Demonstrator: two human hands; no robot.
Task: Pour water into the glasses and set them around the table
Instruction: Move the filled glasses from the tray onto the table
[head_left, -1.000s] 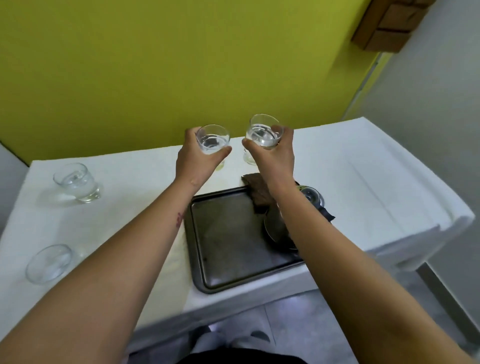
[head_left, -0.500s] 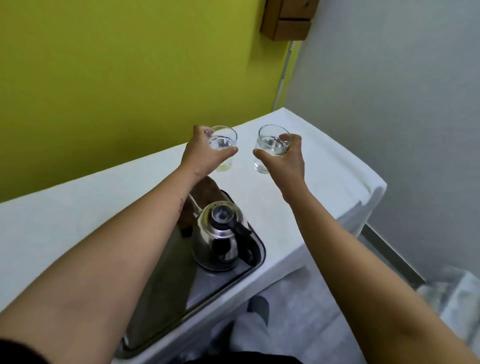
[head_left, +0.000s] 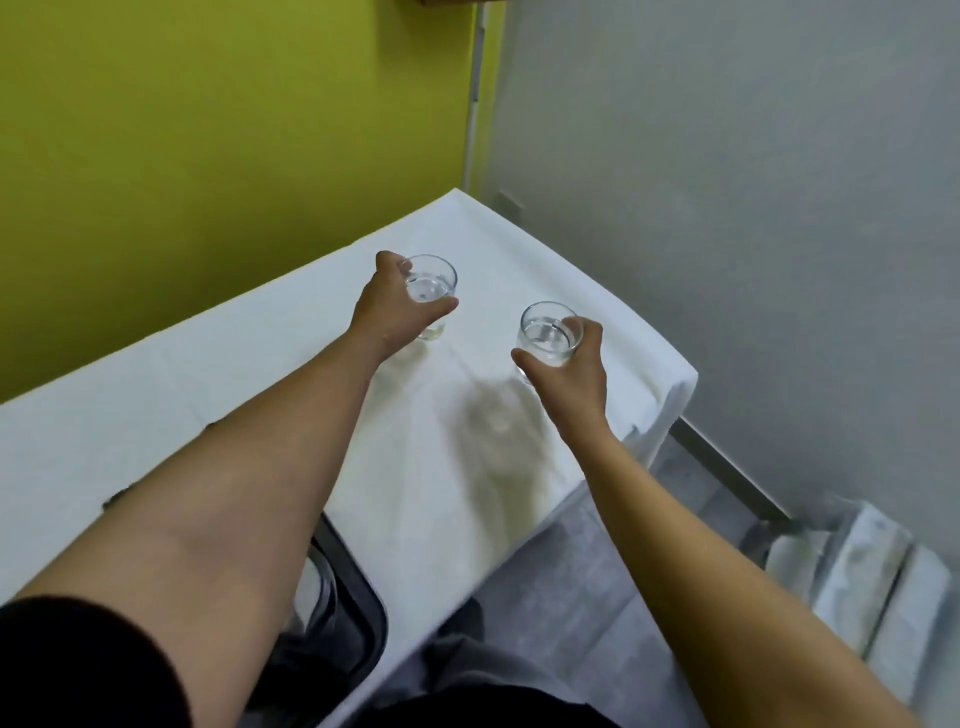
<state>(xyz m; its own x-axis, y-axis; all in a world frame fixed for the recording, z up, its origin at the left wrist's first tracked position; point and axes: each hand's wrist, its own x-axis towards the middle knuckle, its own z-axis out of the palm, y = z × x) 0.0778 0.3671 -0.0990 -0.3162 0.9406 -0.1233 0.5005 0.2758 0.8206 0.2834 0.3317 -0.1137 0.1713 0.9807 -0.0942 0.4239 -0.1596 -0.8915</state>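
- Two bare forearms reach out from the near edge over the white-clothed table (head_left: 249, 374), past a dark tray (head_left: 358, 597) corner, probably to carry both glasses at once.
- Nearer, the right hand (head_left: 569, 371) wraps thumb and fingers around the right glass (head_left: 548, 332), close to the table's right end.
- Farther, the left hand (head_left: 395, 306) clasps the left glass (head_left: 431, 286) toward the yellow wall, apparently at or near the cloth.
- Both tumblers are clear, short, and part-filled with water, held upright so nothing spills.

Probably a simple dining corner of a home or small canteen: table (head_left: 519, 249) under a white cloth, pushed with its far edge to a yellow-green wall (head_left: 208, 130) and its right end near a grey wall (head_left: 727, 182); grey tiled floor (head_left: 597, 561) below.
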